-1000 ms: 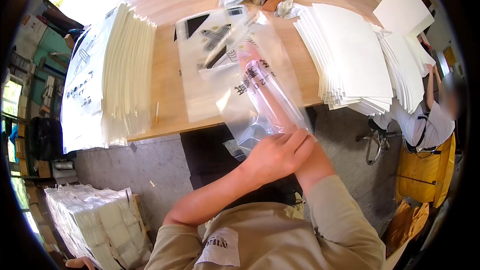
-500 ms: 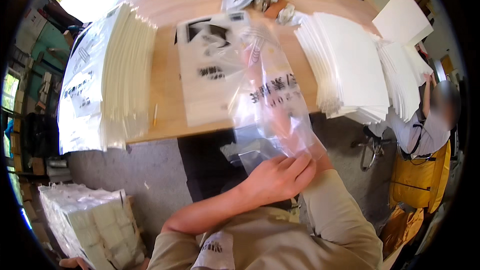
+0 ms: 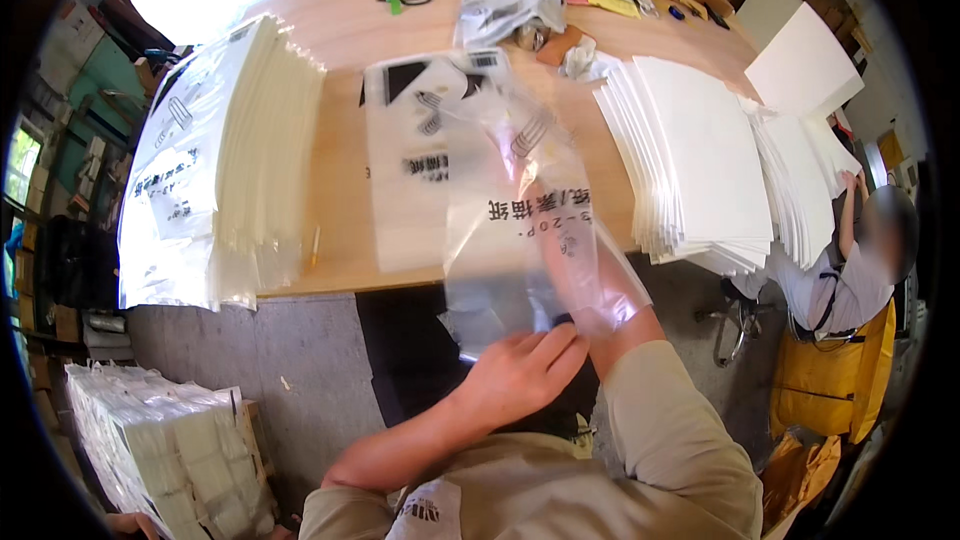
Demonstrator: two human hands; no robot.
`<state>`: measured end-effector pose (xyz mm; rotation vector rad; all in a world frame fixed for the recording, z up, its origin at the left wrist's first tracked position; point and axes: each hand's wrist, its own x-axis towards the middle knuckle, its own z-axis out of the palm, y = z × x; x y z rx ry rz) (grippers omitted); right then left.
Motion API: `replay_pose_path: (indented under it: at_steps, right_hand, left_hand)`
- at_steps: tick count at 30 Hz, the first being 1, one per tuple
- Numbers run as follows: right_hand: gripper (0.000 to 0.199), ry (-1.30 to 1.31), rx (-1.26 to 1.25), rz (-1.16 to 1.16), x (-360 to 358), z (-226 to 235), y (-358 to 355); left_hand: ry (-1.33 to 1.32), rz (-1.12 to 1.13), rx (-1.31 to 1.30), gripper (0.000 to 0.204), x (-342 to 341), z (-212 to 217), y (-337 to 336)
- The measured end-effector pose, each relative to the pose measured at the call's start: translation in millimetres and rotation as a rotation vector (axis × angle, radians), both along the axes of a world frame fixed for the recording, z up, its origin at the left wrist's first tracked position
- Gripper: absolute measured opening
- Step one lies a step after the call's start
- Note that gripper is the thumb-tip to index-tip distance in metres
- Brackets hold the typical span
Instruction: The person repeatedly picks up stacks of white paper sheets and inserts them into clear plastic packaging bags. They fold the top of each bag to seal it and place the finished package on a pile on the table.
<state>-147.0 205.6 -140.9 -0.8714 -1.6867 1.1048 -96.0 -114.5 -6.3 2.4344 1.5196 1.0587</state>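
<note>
Clear bag (image 3: 520,245) over bench (image 3: 340,150) edge: opened, R hand (image 3: 515,162) inside (fingers blurred, can't tell); L hand (image 3: 525,375) pinching its mouth. White sheets (image 3: 700,150) stacked to R, none visible inside.

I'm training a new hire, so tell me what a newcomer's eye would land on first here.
First, the clear, printed plastic bag at the centre, around the person's bare right hand and forearm, with the bare left hand at its near end. Then, on the pale wooden table, the thick pile with glossy printed plastic at left and the fanned stack of white sheets at right.
</note>
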Motion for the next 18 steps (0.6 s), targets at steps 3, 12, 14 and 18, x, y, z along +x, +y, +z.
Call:
replay_pose_path:
  at_steps: [3, 12, 14, 18]
  right_hand:
    - [0.069, -0.009, 0.026, -0.027, 3.0, 7.0, -6.4]
    - [0.066, -0.034, 0.058, -0.016, -7.0, 14.2, -11.6]
    - [0.065, -0.037, 0.049, 0.002, -10.7, 12.9, -12.2]
    - [0.063, -0.051, 0.024, -0.016, -5.1, 3.0, -23.2]
  left_hand:
    - [-0.047, 0.021, -0.013, 0.031, -3.5, -3.6, -8.1]
    - [-0.101, 0.077, 0.017, 0.028, -16.0, -12.9, -9.9]
    - [-0.114, 0.115, 0.000, 0.027, -18.3, -16.7, -9.8]
    - [-0.051, 0.125, -0.013, 0.032, -26.0, -26.9, -4.6]
